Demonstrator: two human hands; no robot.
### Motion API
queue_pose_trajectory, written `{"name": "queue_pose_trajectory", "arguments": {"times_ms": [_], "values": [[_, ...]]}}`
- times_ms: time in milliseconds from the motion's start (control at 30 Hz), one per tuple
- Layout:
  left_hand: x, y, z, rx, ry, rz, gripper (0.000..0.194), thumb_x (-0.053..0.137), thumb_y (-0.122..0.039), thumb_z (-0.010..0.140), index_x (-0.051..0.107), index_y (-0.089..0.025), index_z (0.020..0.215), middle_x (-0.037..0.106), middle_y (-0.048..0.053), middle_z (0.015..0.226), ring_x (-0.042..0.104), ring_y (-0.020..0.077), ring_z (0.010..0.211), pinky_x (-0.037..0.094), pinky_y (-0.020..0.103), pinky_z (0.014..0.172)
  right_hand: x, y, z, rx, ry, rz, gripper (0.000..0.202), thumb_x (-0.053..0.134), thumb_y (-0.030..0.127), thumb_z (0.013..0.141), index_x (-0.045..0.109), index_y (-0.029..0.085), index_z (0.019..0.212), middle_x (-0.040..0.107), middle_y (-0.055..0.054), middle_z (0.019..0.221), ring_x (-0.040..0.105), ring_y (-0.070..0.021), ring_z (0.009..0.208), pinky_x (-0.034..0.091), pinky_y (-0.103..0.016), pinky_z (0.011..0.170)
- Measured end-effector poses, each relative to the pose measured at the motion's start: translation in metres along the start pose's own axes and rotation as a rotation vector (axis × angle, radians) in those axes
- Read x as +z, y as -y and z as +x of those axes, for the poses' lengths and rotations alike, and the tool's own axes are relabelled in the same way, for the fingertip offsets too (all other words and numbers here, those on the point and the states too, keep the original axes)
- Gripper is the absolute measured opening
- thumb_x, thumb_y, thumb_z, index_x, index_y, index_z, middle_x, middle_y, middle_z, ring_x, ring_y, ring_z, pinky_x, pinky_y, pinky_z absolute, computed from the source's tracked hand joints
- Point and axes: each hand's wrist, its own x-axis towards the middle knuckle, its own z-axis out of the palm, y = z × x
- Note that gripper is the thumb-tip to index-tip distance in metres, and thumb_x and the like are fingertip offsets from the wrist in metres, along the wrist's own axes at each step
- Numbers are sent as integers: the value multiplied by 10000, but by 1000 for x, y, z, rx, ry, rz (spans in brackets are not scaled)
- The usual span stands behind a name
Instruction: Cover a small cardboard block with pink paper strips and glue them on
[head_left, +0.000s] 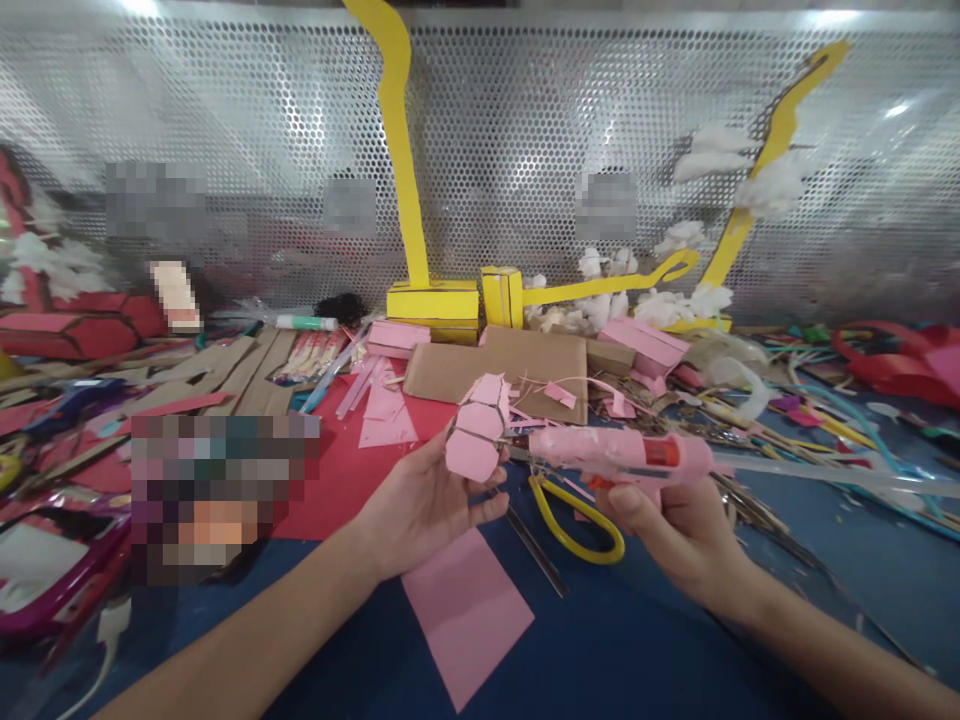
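My left hand (pixel 424 505) holds a small pink paper box (pixel 476 440) with dark edges, its fingers curled around the lower part. In my right hand (pixel 675 530) is a pink glue gun (pixel 615 455), with a clear glue stick running out of its back end to the right. The gun's nozzle points left and is close to the box's right side; whether they touch is unclear. Below my left hand lies a pink paper sheet (pixel 471 620). Yellow-handled scissors (pixel 577 530) lie between the two hands, beside a thin dark metal tool (pixel 538 555).
Yellow paper shapes (pixel 433 300) stand at the back before a perforated metal panel (pixel 495 120). Brown cardboard (pixel 540 365) and red paper (pixel 322 490) lie behind the hands. Scraps and white fluff (pixel 664 305) are at right, a purple-framed object (pixel 60 570) at left.
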Motion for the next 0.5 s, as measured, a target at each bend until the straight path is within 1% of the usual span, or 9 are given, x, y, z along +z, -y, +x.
{"name": "queue_pose_trajectory", "arguments": {"times_ms": [200,267,367,433,500], "values": [[3,0,-1,2,-24,10,181,598,-222,932,700,-112,1034,702,96,929,671,178,780,578,349,754,-1,3,2,-32,20,-42,344,609,392,970,625,205,681,559,11,555,495,-117,466,391,-206,404],[3,0,-1,0,-28,15,183,598,-219,930,697,-111,1039,702,99,936,669,177,779,575,347,754,-1,2,2,-29,21,-30,327,614,386,968,630,208,694,543,16,550,485,-118,467,382,-207,402],[4,0,-2,-8,-38,14,184,611,-226,924,699,-105,1031,700,97,930,670,178,783,575,350,761,0,2,2,-18,32,-7,272,617,389,969,667,215,766,531,20,557,486,-125,477,392,-213,411],[3,0,-2,-11,-39,14,186,615,-231,923,701,-104,1029,698,94,924,669,178,784,574,353,767,0,3,3,-7,40,2,303,611,397,973,656,214,735,530,17,556,500,-128,483,399,-214,413],[3,0,-2,-8,-30,16,188,616,-236,928,701,-108,1035,696,89,927,663,173,780,569,350,763,0,1,3,12,45,7,329,607,410,975,652,210,718,562,6,574,529,-133,496,419,-217,422]]}}
